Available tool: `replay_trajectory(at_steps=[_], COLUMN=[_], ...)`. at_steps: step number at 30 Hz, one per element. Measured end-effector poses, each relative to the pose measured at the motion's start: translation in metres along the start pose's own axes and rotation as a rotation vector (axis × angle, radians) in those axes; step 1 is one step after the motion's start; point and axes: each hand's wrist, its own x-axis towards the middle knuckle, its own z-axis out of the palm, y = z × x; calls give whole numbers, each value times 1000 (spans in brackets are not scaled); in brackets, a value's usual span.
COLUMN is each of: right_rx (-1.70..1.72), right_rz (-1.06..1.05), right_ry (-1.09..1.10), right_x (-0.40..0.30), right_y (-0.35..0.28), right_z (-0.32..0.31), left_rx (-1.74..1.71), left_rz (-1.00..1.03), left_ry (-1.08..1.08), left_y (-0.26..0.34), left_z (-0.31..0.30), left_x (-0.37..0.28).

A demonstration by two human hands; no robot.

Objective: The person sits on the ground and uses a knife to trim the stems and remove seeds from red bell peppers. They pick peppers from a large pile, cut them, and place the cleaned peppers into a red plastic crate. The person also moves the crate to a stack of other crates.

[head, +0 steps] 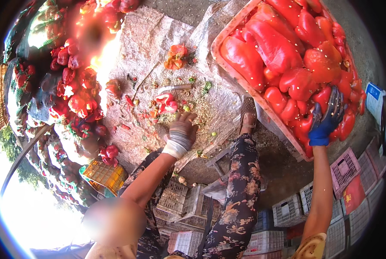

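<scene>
My left hand [181, 131], in a worn striped glove, is palm down over the seed-strewn sheet, fingers apart and nothing visible in it. Just beyond its fingertips lies a piece of red bell pepper [166, 103]. A knife [175, 88] with a curved blade lies past that piece, its handle to the right. My right hand [330, 116] wears a blue-cuffed, dark-palmed glove and rests on the red peppers at the near right of a heaped plastic crate [264, 100]. A red pepper [322, 98] shows between its thumb and fingers; whether it is gripped is unclear.
Whole red peppers [79, 84] are piled along the left, partly in glare. A shrivelled orange-red pepper [175, 57] lies farther out on the sheet [147, 35]. A yellow crate [105, 174] tilts at the near left. Several stacked plastic crates [286, 210] stand behind my legs.
</scene>
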Motion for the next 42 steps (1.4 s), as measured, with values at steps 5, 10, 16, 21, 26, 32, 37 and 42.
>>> replay_trajectory(at_steps=[5, 10, 16, 21, 26, 32, 37, 42], right_rx=[35, -7, -18, 585, 1580, 1886, 1285, 669], right_rz=[-38, -3, 32, 214, 1050, 1215, 982, 659], right_ry=[9, -55, -322, -311, -501, -434, -43, -78], right_x=[7, 0, 14, -14, -61, -53, -19, -22], right_y=[-7, -7, -12, -46, -122, -95, -92, -84], right_z=[-3, 0, -35, -99, -142, -143, -107, -88], left_rx=[-61, -335, -540, -1139, -1132, -1445, -708, -643], left_rz=[-619, -857, -615, -295, 184, 104, 35, 251], left_ry=[634, 240, 43, -184, -789, -1153, -379, 164], left_y=[-116, -134, -127, 15, 154, 224, 261, 248], left_z=[74, 56, 42, -9, -71, -96, -85, -44], left_x=[28, 70, 50, -2, 1, 46, 76, 62])
